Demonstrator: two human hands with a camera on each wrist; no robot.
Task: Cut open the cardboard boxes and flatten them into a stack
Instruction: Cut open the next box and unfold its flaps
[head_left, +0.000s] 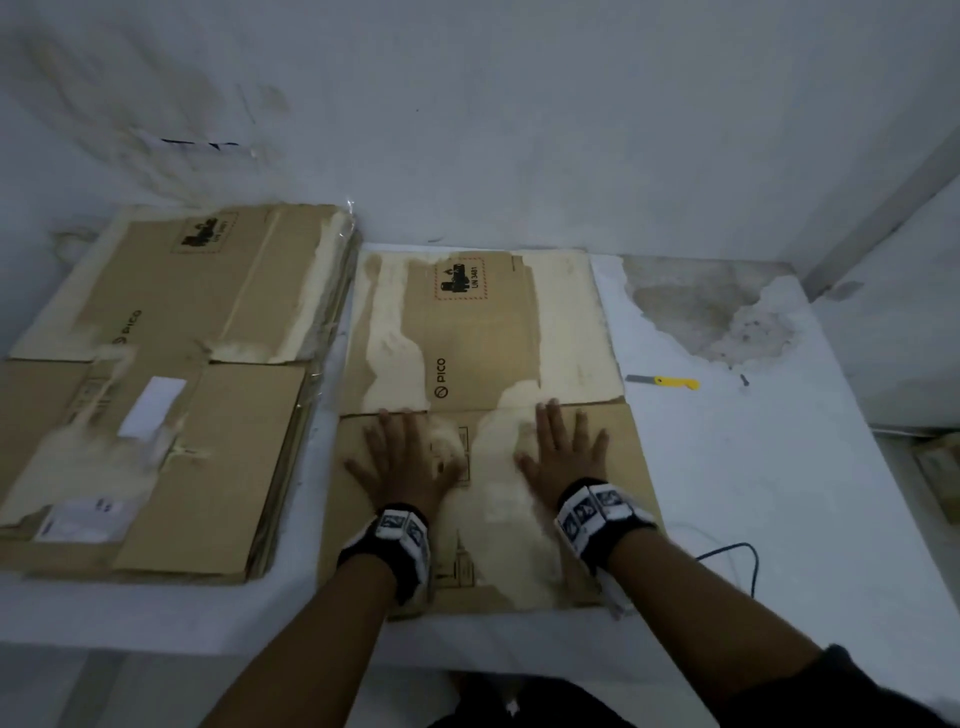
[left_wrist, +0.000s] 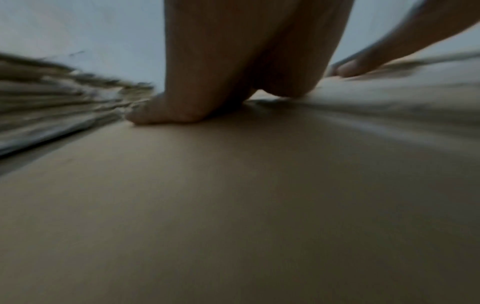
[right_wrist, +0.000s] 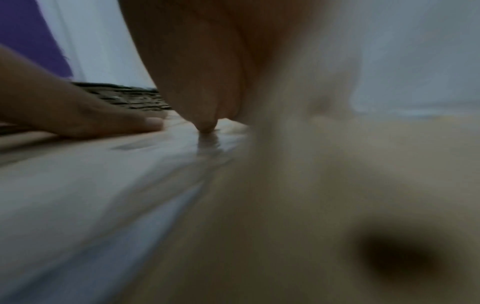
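Head view: white bench (head_left: 753, 483); stack of flattened boxes (head_left: 171, 374) at left edge; flattened box (head_left: 478, 332) mid-bench (PICO print), pressed flat under left hand (head_left: 402, 460) and right hand (head_left: 563, 449), fingers spread; yellow cutter (head_left: 665, 382) toward right edge.

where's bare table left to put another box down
Free: the white table right of the flattened brown cardboard box, nearer than the yellow-handled cutter. Crowded: the left, filled by the stack of flattened cardboard; only a narrow strip between.
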